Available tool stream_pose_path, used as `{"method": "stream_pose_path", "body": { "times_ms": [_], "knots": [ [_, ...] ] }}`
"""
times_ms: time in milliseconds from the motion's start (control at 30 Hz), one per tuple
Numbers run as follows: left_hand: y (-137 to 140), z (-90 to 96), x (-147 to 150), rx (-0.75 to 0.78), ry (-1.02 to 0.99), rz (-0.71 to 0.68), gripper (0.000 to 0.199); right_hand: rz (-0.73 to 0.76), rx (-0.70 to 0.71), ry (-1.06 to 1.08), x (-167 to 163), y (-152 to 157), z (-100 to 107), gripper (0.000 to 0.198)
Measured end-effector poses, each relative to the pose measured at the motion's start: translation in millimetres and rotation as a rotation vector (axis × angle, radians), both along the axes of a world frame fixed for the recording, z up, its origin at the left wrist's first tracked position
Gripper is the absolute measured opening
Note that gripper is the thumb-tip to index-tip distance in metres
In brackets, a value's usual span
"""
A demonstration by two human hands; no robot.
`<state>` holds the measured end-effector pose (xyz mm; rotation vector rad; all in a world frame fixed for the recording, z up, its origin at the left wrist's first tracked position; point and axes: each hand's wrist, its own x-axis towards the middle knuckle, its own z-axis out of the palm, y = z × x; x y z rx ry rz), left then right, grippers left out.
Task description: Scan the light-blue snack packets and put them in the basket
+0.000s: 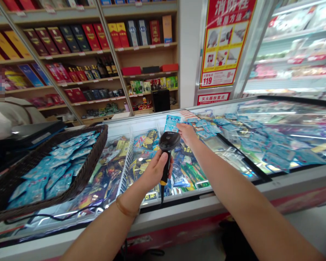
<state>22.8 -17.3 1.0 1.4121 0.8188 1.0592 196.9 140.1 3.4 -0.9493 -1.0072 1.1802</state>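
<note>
Hands (157, 167) around scanner (168, 141), packet (171, 122)

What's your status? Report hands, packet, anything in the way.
Left hand gripping scanner. Right hand holding blue packet, just beyond scanner. Cord hanging below scanner. Loaded basket at left, apart from both hands.

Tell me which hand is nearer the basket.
Left. The left hand, around the scanner, is right of the basket; the right hand, holding a blue packet, is farther right.
</note>
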Motion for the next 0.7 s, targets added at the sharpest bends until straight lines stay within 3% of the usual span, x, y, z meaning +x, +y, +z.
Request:
{"method": "stream_pose_path", "body": {
  "times_ms": [200,433,567,700],
  "knots": [
    [4,-3.4,-2,0.015,0.027,-0.034,0.061,0.082,0.032,0.114,-1,2,-2,0.034],
    [2,-1.4,0,-0.005,0.003,-0.008,0.063,0.067,0.006,0.128,-2,5,-5,0.030],
    [2,-3.9,1,-0.041,-0.033,0.078,0.063,-0.004,-0.046,0.100,-2,6,-7,0.025],
    [6,4.8,-5,-0.084,-0.165,0.323,0.064,-0.086,-0.153,-0.006,-5,7,-12,0.020]
  ]
}}
